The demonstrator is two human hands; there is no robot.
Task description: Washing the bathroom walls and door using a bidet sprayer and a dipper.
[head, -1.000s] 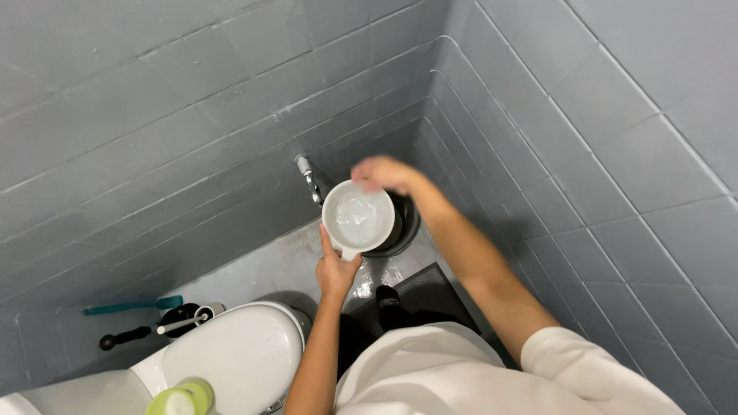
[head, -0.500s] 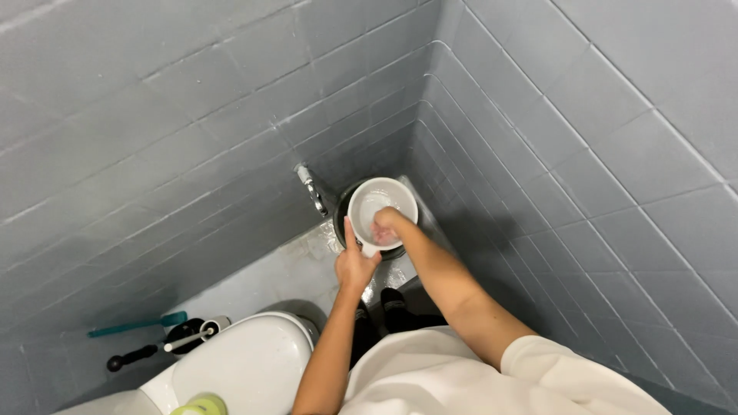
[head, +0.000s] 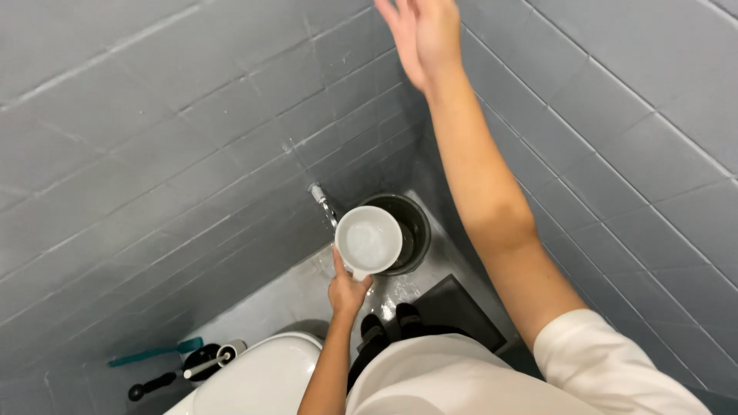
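My left hand (head: 347,290) grips the handle of a white mug-shaped scoop (head: 369,241) filled with water, held low under a small wall tap (head: 318,194) that runs a thin stream. Just behind the scoop stands a dark round bucket (head: 411,227) in the corner of the floor. My right hand (head: 421,32) is raised high near the top of the view, fingers spread, holding nothing, close to the grey tiled wall.
A white toilet (head: 257,380) sits at the lower left. Beside it lie a teal-handled brush (head: 154,353) and a black toilet brush in its holder (head: 201,361). Grey tiled walls close in on both sides. A dark mat (head: 461,311) lies on the wet floor by my feet.
My right hand has left the scoop and risen high toward the wall. The left hand still holds the scoop under the tap, next to the bucket.
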